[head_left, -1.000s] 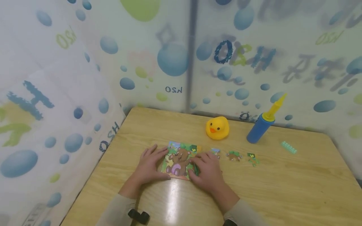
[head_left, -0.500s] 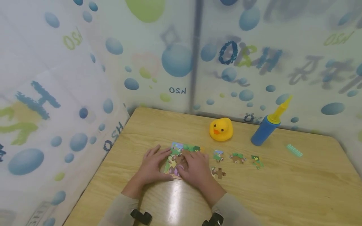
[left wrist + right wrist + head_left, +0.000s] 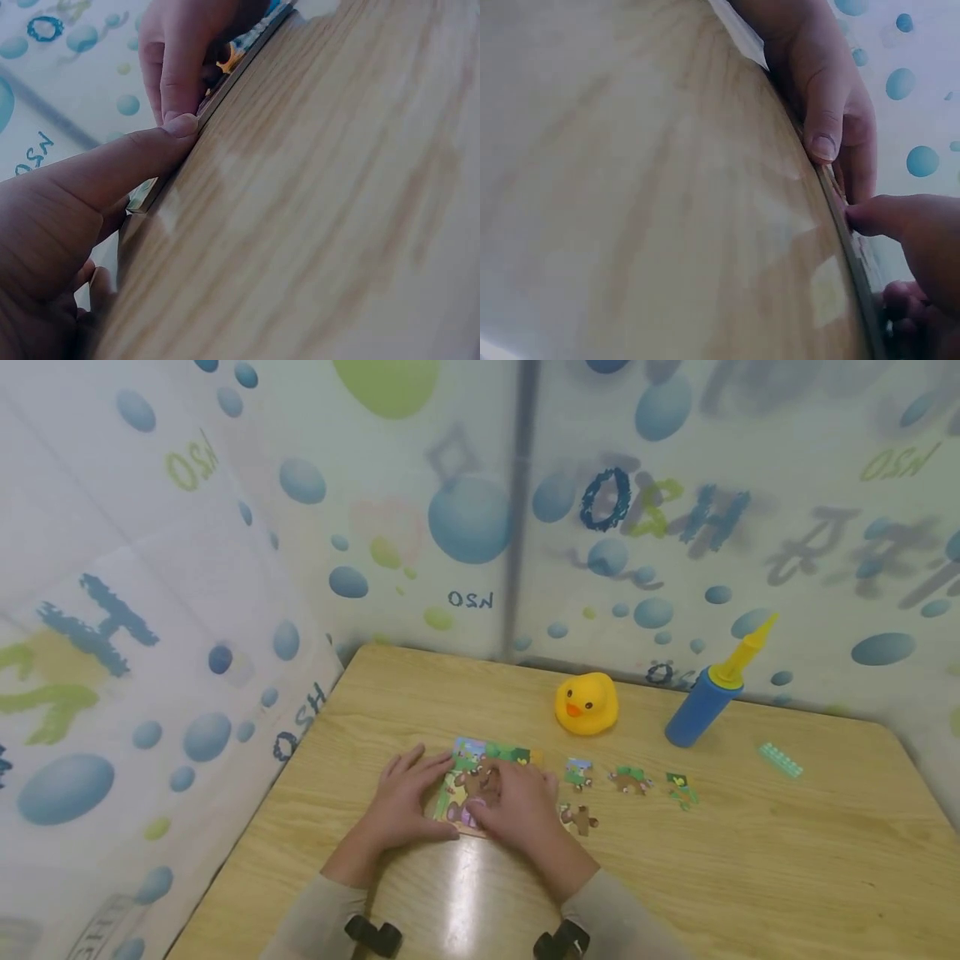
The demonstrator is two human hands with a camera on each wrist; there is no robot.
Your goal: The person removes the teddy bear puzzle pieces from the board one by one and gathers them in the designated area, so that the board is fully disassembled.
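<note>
A teddy bear jigsaw puzzle (image 3: 462,777) lies flat on the wooden table in the head view. My left hand (image 3: 401,802) rests along its left side, fingers spread and fairly straight. Its thumb (image 3: 169,135) touches the near edge in the left wrist view. Over the puzzle's right half, my right hand (image 3: 528,806) has curled fingers and pinches at a puzzle piece in the middle; that piece is mostly hidden. To the right lie loose pieces: a blue-green one (image 3: 578,770), a brown-green one (image 3: 630,779), a green one (image 3: 681,789) and a brown one (image 3: 581,818).
A yellow rubber duck (image 3: 587,704) sits behind the loose pieces. Right of it stands a blue hand pump (image 3: 703,708) with a yellow nozzle. A pale green toy brick (image 3: 781,760) lies farther right. Patterned sheets (image 3: 420,635) wall the table (image 3: 750,860) at the back and left.
My right hand has moved left from the puzzle's right edge to its middle, uncovering the loose brown piece. Its fingers have since curled in more. The left hand stays on the puzzle's left side.
</note>
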